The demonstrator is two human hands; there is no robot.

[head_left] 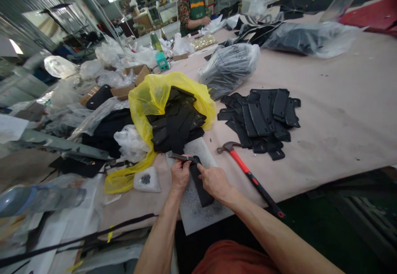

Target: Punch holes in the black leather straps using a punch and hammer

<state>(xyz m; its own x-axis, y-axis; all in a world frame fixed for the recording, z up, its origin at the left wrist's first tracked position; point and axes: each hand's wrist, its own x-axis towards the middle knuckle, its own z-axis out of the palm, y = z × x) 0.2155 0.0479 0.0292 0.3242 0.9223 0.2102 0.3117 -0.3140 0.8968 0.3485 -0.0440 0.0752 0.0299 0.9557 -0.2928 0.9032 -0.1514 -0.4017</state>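
Note:
My left hand (180, 176) is closed around a narrow metal tool (180, 157) that lies across the top end of a long black fabric piece (202, 188). Its exact kind is not clear. My right hand (215, 182) is closed, thumb and fingers pinching at the upper edge of that same black piece. Under both lies a grey, speckled board (192, 214). A claw hammer (245, 168) with a red and black handle rests to the right of my right hand.
Beyond my hands, a yellow plastic bag (149, 94) spills dark pieces. A pile of black shaped pieces (263, 116) sits to the right. A small white container (147, 179) with dark bits stands left. Across the table is a person (192, 9) in a green apron.

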